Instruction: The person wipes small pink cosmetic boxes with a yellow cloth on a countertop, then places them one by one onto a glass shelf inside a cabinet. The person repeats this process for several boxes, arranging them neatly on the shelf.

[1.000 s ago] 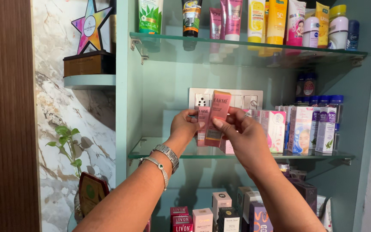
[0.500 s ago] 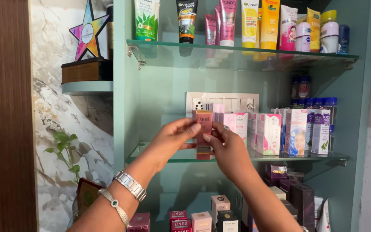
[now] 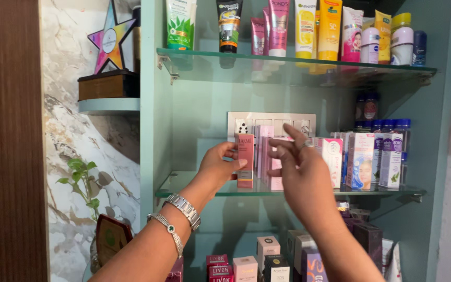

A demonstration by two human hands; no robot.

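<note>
Left hand [image 3: 216, 169]: fingers closed on the pink box [image 3: 245, 160], now standing upright on the glass shelf [image 3: 194, 189] (lifted a second ago).
Right hand [image 3: 299, 167]: has let go, fingers spread, near the pink cartons [image 3: 267, 156].

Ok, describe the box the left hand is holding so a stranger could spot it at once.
Find the teal cabinet and its middle glass shelf. At the left end of the row of boxes, the left hand holds a slim dusty-pink box upright. Its neighbours are paler pink or white.

Your pink box [image 3: 245, 159] stands upright near the left edge of the middle glass shelf [image 3: 194, 189], front facing you.
</note>
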